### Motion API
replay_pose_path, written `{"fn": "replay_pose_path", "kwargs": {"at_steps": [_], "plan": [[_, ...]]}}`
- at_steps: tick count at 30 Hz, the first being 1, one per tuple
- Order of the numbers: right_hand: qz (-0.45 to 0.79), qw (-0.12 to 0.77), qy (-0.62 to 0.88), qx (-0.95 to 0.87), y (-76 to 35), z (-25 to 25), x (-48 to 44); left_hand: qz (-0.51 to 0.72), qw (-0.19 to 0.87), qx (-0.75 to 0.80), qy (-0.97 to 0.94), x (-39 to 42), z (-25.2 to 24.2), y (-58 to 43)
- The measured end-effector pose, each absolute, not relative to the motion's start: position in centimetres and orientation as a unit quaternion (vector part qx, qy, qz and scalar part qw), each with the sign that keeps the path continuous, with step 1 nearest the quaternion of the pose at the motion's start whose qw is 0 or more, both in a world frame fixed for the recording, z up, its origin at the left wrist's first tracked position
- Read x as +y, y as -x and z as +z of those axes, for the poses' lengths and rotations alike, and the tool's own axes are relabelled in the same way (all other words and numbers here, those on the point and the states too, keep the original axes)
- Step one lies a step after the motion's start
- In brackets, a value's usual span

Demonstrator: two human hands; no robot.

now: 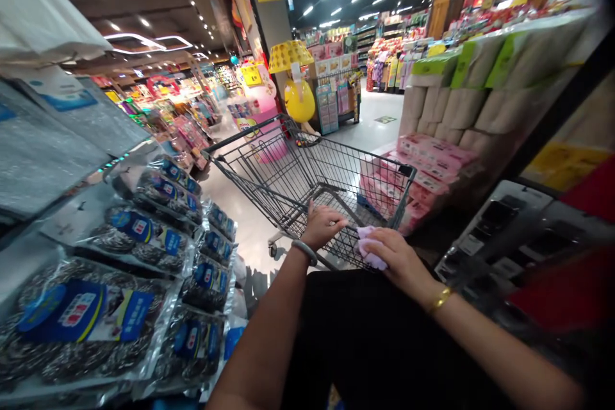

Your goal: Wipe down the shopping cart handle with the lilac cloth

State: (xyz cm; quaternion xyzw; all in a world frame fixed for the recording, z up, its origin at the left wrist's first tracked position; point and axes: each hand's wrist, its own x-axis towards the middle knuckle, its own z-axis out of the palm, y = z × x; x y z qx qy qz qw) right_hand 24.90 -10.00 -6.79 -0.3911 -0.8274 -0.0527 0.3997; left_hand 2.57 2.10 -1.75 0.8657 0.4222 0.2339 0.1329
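A grey wire shopping cart (336, 154) stands in front of me, with no goods visible in its basket. My right hand (396, 262) is closed around a crumpled lilac cloth (368, 245), which lies against the cart's near rim. Left of it, my left hand (324, 225) is at the same near end of the cart, its fingers curled over the rim and its thumb side raised. The grip's underside is hidden. A grey bangle (304, 252) circles my left wrist and a gold one (441, 298) my right.
Clear bags of dark dried food (86, 311) fill the shelf close on my left. Pink packs (427, 166) and tissue rolls (480, 102) are stacked at right. A yellow balloon-shaped display (299, 101) and a pillar (271, 6) stand beyond the cart.
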Motion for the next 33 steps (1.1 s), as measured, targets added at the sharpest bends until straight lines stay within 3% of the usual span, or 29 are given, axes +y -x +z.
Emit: {"fn": "replay_pose_path", "kwargs": {"at_steps": [9,16,23,29,33], "plan": [[-0.054,0.453,0.407,-0.792,-24.3,-6.3,-10.2,0.332,0.093,0.370,-0.863,-2.1,-4.0,-6.5],[0.002,0.467,0.478,-0.744,-24.5,-10.4,-12.3,0.315,0.126,0.390,-0.856,-2.8,-3.9,-6.8],[0.001,0.598,0.536,-0.596,-24.5,-9.8,-10.4,0.334,0.090,0.411,-0.843,-4.3,-4.4,-8.6],[0.119,0.579,0.607,-0.531,-24.1,-12.8,-8.9,0.319,0.076,0.432,-0.840,-5.3,-5.1,-10.1],[0.110,0.611,0.626,-0.472,-24.1,-12.0,-8.1,0.305,0.091,0.448,-0.835,-4.8,-4.5,-9.7]]}}
